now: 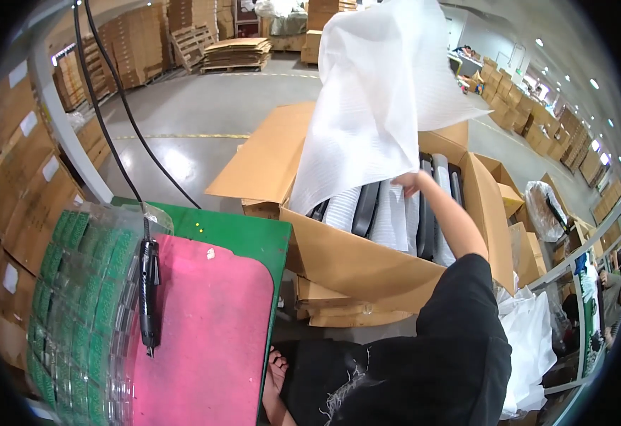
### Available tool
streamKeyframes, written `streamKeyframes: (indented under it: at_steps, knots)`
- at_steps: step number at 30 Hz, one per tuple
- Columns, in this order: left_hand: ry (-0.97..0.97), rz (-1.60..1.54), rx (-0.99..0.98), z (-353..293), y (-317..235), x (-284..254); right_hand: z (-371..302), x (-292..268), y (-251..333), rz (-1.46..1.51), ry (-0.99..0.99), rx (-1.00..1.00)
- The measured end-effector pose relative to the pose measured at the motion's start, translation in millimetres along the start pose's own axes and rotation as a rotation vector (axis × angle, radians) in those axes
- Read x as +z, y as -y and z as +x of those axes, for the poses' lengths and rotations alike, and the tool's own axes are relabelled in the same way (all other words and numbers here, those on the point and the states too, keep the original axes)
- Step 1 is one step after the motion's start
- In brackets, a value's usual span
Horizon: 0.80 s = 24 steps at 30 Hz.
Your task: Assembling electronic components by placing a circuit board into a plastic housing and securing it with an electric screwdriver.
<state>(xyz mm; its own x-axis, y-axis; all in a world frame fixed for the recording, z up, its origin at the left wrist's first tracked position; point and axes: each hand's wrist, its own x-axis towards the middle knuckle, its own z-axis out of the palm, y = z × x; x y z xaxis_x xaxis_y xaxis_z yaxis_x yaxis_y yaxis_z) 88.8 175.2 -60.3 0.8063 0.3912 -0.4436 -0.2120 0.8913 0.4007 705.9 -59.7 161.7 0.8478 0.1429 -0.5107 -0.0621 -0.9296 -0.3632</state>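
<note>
Presently nearest, left hand (276,369): low beside the counter's right edge, against the person's dark clothing; fingers bent; from where I stand, I cannot tell whether they grip anything.
Counter (261,238): green top, at the person's left; small yellow dots (198,226) show toward its far side.
Mat (207,312): pink, flat on the counter, rounded at the far right corner.
Driver tool (149,291): black, slim, hanging upright on a black cable (109,128), tip down, in front of the mat's left part.
Clear trays (87,312): transparent plastic with green bands, at the mat's left.
Right hand (411,183): reaching over the open carton; fingers bent downward at the lower edge of the foam sheet; I cannot tell whether they pinch that edge or the white wrap below.
Carton (367,259): brown, flaps spread, beyond the counter's right corner.
Contents: dark parts (367,209) standing on edge in a row, white foam wraps (388,227) between them.
Foam sheet (374,106): white, thin, creased, rising from the carton's left part high above it.
Floor (268,92): grey, crossed by yellow lines.
Pallet stack (236,55): flattened cardboard, far back.
</note>
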Motion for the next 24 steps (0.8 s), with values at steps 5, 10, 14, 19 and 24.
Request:
streamKeyframes:
  at_steps: [5, 10, 14, 19, 24]
  knots:
    - [0.095, 0.018, -0.048, 15, 5, 0, -29, 55, -20, 0.704, -0.145, -0.304]
    - [0.068, 0.070, -0.051, 14, 9, 11, -72, 56, -8, 1.436, -0.201, -0.347]
    - [0.005, 0.081, -0.032, 11, 10, 3, -62, 57, -7, 1.128, -0.303, -0.418]
    - [-0.030, 0.321, 0.042, 7, 11, 31, -102, 34, 11, 1.414, -0.401, -0.869]
    - [0.134, 0.971, 0.298, -10, 5, 113, -149, -11, 29, 0.840, -0.524, -0.838]
